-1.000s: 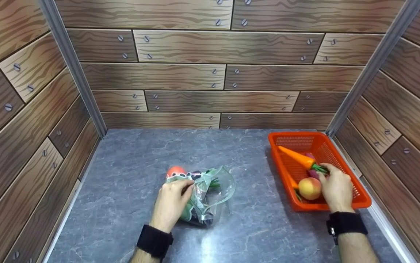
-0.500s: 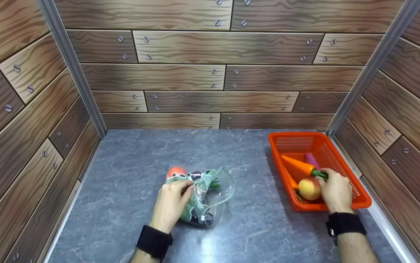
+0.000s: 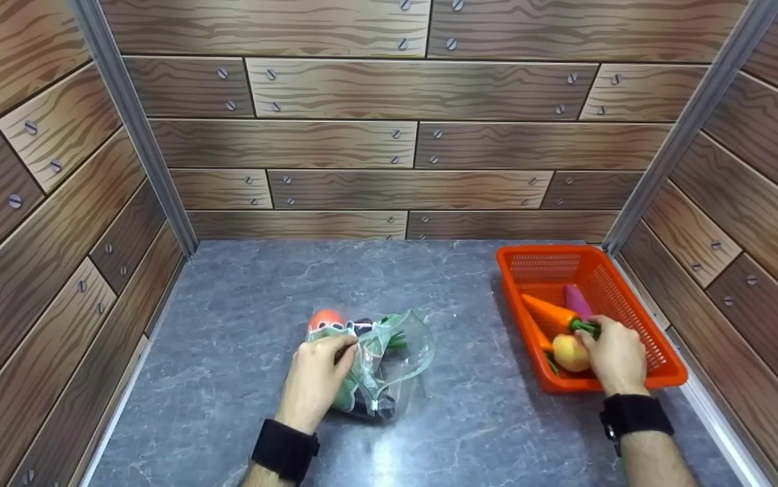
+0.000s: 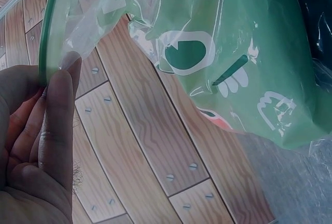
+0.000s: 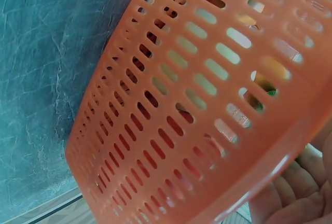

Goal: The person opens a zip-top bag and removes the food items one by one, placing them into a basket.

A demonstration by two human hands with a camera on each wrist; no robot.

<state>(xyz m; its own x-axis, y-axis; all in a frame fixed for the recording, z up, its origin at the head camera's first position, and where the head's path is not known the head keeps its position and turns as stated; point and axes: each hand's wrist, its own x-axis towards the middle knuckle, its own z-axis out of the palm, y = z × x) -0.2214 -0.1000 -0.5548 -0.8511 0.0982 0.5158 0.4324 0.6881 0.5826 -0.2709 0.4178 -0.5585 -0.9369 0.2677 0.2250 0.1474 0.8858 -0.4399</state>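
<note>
My left hand (image 3: 320, 370) pinches the edge of a clear and green zip bag (image 3: 402, 365) between thumb and fingers. The left wrist view shows the pinch at the bag's green zip strip (image 4: 47, 32). Dark things and something with green leaves show through the bag, and a red-orange round thing (image 3: 326, 318) shows at its far left. My right hand (image 3: 615, 357) reaches into the red basket (image 3: 509, 274) and grips a carrot (image 3: 548, 311) by its green top. A peach (image 3: 570, 353) lies beside those fingers. The basket wall (image 5: 171, 105) hides most of the right hand's work in the right wrist view.
A second carrot (image 3: 536, 333) lies along the basket's left side. Behind the first carrot is a purple vegetable (image 3: 576, 301). The basket stands near the right wall (image 3: 727, 270) on a grey marbled table (image 3: 456, 433). Plank-patterned walls close off the back and sides.
My right hand and the carrot have shifted slightly nearer and lower in the basket, uncovering more of the purple vegetable. My left hand stays in place on the bag.
</note>
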